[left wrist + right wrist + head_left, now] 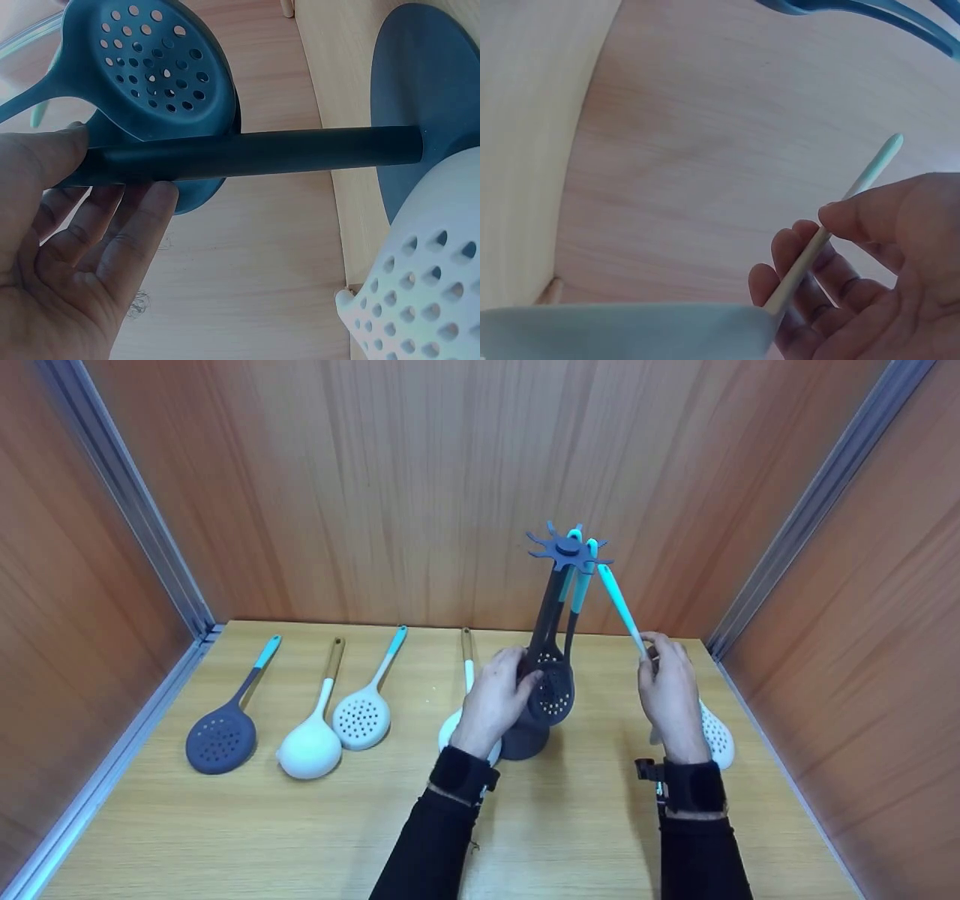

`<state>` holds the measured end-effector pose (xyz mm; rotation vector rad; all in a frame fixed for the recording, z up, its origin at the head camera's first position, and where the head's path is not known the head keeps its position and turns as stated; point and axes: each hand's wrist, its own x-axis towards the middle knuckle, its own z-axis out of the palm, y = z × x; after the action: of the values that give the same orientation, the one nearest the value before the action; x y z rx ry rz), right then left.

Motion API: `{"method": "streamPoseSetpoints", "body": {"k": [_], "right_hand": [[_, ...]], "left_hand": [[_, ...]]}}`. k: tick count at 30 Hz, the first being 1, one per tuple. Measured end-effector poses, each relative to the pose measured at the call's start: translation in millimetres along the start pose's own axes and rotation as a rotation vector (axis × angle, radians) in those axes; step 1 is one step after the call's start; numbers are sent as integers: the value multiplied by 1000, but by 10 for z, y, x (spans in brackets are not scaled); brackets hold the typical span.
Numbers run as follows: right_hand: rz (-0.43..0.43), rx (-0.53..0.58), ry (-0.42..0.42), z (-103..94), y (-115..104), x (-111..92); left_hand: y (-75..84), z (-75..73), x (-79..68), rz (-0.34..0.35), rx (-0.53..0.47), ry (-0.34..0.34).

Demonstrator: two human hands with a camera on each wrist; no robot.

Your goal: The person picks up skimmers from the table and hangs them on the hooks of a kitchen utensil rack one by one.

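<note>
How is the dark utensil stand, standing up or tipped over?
Standing up: its pole rises from the round base, with the spiky top highest.

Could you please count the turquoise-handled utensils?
5: leftmost dark skimmer; white skimmer beside the ladle; two dark ones on the stand; white one in the right hand. More may be hidden.

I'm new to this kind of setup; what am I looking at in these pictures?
No machine here: a person works barehanded. The first, wide picture is taken from the head, looking down; the second from the left wrist, the third from the right. On the table lie a dark skimmer, a ladle and a white skimmer; a wooden-handled utensil is partly hidden. The left hand grips the stand, where dark utensils hang; the right hand holds a turquoise-handled utensil.
</note>
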<state>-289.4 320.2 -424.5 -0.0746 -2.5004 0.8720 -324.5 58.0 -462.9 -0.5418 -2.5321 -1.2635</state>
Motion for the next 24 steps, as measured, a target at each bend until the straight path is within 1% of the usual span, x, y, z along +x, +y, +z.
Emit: {"method": "streamPoseSetpoints", "body": {"k": [8, 17, 24], "right_hand": [[-1, 54, -20, -91, -95, -30], [-30, 87, -33, -191, -161, -81], [1, 123, -68, -284, -232, -111]], "left_hand": [[-2, -5, 0, 11, -6, 2], [-4, -6, 4, 16, -12, -5], [10, -12, -1, 12, -18, -10]]}}
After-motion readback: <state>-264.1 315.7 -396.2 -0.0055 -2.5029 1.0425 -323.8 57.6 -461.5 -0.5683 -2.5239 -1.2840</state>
